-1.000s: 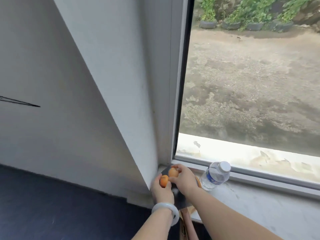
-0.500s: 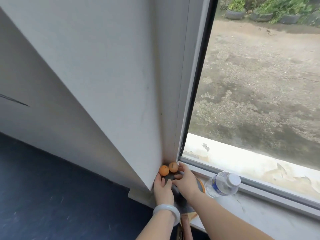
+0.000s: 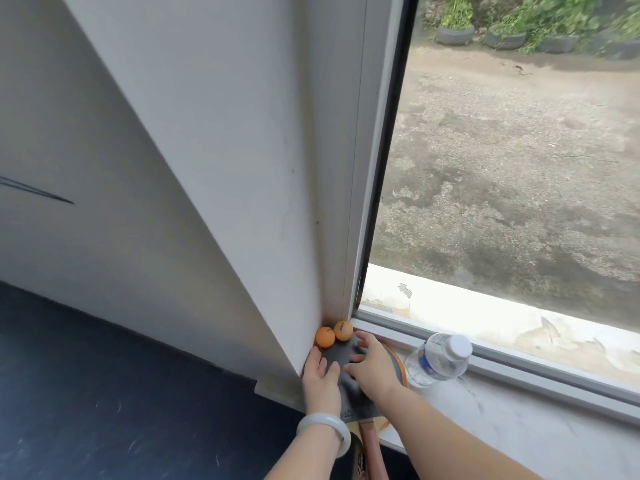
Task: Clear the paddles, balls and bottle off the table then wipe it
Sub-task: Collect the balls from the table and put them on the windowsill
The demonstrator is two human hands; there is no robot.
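1. The two orange balls [image 3: 334, 333] sit side by side, touching, in the far left corner of the windowsill [image 3: 519, 427], tucked where the white wall [image 3: 225, 168] meets the window frame [image 3: 519, 370].
2. The paddles [image 3: 341, 355] lie stacked flat at the left end of the sill, just nearer than the balls. A dark grey face is on top, and an orange rim shows under it on the right side.
3. Their handles [image 3: 370, 452] stick out side by side over the near edge of the sill.
4. The left hand [image 3: 320, 379] rests on the left part of the grey face beside the wall's corner. Its fingers are straight and close together and grip nothing. The fingertips stop just short of the nearer ball.
5. A pale bangle [image 3: 323, 427] circles the left wrist.
6. The right hand [image 3: 372, 367] lies palm down over the right part of the same face. Its fingers are spread wide and slightly bent, with the tips on the rubber. It holds nothing, and its farthest fingertip is just beside the ball nearest the frame.
7. The clear bottle [image 3: 436, 362], with a white cap and blue label, is on the sill against the window frame, just right of the paddles and apart from both hands. I cannot tell whether it stands upright or leans.
8. A dark blue surface [image 3: 104, 393] fills the lower left, below the wall.
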